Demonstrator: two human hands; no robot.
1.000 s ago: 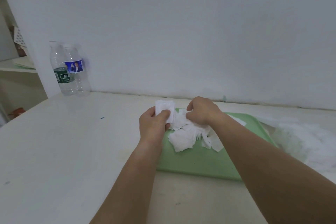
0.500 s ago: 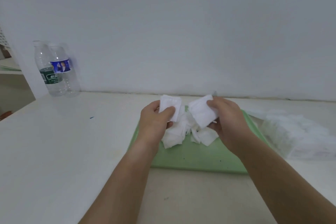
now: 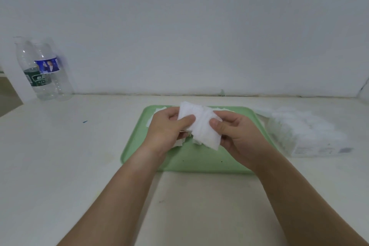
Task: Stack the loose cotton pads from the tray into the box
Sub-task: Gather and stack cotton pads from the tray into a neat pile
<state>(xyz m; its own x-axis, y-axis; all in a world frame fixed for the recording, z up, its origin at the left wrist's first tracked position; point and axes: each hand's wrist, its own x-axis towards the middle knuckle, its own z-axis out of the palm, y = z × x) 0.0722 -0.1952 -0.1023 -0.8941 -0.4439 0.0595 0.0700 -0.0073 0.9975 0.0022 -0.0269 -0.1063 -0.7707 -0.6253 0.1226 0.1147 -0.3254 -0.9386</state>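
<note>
A green tray (image 3: 199, 163) lies on the white table in front of me. Above its middle, my left hand (image 3: 169, 132) and my right hand (image 3: 237, 136) both pinch white cotton pads (image 3: 201, 126), thumbs on top, the pads meeting between the hands. A few more loose pads (image 3: 159, 109) lie on the tray at its far left, partly hidden by my hands. To the right of the tray stands the white box (image 3: 311, 142), filled with stacked white pads.
Two clear plastic water bottles (image 3: 43, 70) stand at the far left against the wall. The wall runs close behind the tray. A small blue mark (image 3: 84, 121) is on the table left of the tray.
My right hand lifted a pad from the tray pile and brought it to the pad in my left hand; both hands now hold the pads together above the tray.
</note>
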